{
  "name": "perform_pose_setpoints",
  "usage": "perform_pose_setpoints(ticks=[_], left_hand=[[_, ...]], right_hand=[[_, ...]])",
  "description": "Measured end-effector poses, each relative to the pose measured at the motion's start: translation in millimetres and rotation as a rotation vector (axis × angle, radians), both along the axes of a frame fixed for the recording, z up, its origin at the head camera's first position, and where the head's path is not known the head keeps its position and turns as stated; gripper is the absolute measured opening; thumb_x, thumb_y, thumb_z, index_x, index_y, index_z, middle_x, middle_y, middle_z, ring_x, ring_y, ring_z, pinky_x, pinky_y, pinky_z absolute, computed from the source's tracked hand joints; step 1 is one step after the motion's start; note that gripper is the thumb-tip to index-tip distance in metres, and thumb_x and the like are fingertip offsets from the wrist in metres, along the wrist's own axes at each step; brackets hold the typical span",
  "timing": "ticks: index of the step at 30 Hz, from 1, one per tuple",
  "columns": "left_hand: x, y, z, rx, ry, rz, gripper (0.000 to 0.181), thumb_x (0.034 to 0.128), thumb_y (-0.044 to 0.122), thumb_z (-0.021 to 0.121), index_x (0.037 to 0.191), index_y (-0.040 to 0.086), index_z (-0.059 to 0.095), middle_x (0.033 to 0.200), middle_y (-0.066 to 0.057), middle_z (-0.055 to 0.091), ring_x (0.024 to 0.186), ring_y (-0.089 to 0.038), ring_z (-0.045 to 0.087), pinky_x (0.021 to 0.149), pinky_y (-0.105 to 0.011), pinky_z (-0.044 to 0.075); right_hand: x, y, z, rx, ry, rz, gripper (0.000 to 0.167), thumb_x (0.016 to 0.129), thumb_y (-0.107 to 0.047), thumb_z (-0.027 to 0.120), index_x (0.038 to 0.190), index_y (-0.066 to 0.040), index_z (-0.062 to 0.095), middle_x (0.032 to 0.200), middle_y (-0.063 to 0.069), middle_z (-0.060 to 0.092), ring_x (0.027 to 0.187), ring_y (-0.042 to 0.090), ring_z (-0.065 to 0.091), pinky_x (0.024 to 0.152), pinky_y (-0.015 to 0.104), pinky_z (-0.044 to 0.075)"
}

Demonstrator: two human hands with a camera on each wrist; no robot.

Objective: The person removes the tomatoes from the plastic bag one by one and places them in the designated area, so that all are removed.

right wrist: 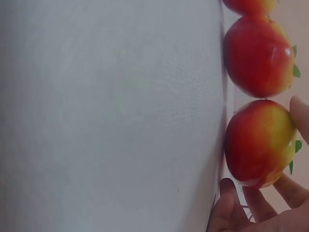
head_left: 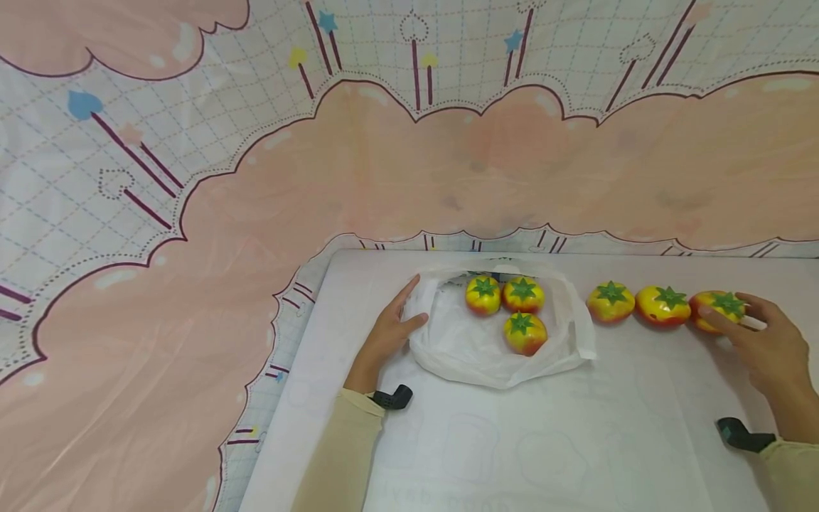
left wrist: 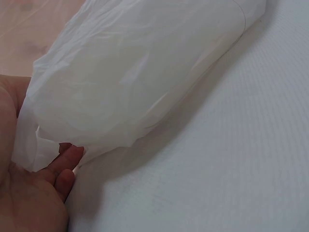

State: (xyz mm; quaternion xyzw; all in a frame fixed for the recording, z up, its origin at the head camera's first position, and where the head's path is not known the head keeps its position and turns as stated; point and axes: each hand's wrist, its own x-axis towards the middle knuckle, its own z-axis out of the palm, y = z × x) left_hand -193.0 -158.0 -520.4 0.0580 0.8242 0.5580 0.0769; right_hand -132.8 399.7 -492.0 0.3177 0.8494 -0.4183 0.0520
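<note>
A white plastic bag (head_left: 457, 363) lies spread with its mouth facing up, and three red-yellow toy tomatoes (head_left: 525, 334) with green star-shaped tops sit inside. My left hand (head_left: 384, 338) rests against the bag's left side, index finger straight and thumb over the rim. In the left wrist view, fingertips (left wrist: 72, 157) touch the thin plastic. On the right, three more toy tomatoes (head_left: 662, 307) stand in a row beside the bag. My right hand (head_left: 771, 348) holds the rightmost toy tomato (right wrist: 260, 145), thumb on one side and fingers on the other.
A white tabletop (head_left: 544, 448) carries everything. Behind and to the left hangs a pink-and-white patterned sheet (head_left: 448, 178). A small white piece (head_left: 755, 323) shows by the right fingers. Each wrist wears a black camera (head_left: 393, 397).
</note>
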Motion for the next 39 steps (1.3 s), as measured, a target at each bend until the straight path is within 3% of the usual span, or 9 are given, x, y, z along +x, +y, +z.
perform_pose_setpoints(ticks=[9,18,26,34,39], left_hand=[[-1.6,-1.0,-0.6,0.000,0.006,-0.009,0.077,0.0950,0.019,0.072,0.153,0.054,0.035,0.167,0.017,0.026,0.159,-0.015,0.016,0.130,-0.048,0.014],[-2.0,0.4,-1.8,0.012,-0.005,0.006,0.077,0.0949,0.020,0.073,0.152,0.055,0.035,0.166,0.019,0.026,0.159,-0.015,0.015,0.131,-0.049,0.012],[-2.0,0.2,-0.5,0.032,-0.020,0.017,0.076,0.0933,0.021,0.074,0.152,0.052,0.038,0.166,0.018,0.028,0.158,-0.015,0.017,0.130,-0.050,0.012],[-1.9,0.0,-1.1,0.030,-0.017,0.014,0.076,0.0942,0.020,0.074,0.152,0.053,0.037,0.166,0.019,0.027,0.159,-0.014,0.016,0.131,-0.050,0.011],[-1.9,0.2,-0.5,0.025,-0.025,0.017,0.076,0.0940,0.021,0.074,0.152,0.054,0.037,0.166,0.019,0.027,0.159,-0.015,0.016,0.130,-0.051,0.011]], right_hand=[[1.3,-4.4,2.0,0.026,0.006,0.020,0.095,0.099,-0.055,0.056,0.162,-0.003,0.009,0.166,0.034,0.004,0.146,0.062,0.016,0.110,0.072,0.035],[2.0,-1.2,1.6,-0.024,0.009,-0.012,0.096,0.097,-0.058,0.057,0.164,-0.009,0.008,0.168,0.030,0.002,0.145,0.063,0.018,0.103,0.077,0.038],[0.2,-1.0,1.2,-0.011,0.024,-0.003,0.092,0.099,-0.053,0.058,0.163,-0.007,0.010,0.167,0.031,0.001,0.148,0.061,0.014,0.110,0.072,0.034],[-1.8,6.2,-1.3,-0.044,0.027,-0.008,0.098,0.096,-0.058,0.060,0.164,-0.011,0.008,0.168,0.028,-0.002,0.148,0.061,0.012,0.107,0.075,0.033],[-2.7,8.4,-1.2,-0.048,0.030,0.012,0.099,0.096,-0.058,0.060,0.165,-0.012,0.005,0.169,0.028,-0.004,0.150,0.059,0.012,0.112,0.072,0.031]])
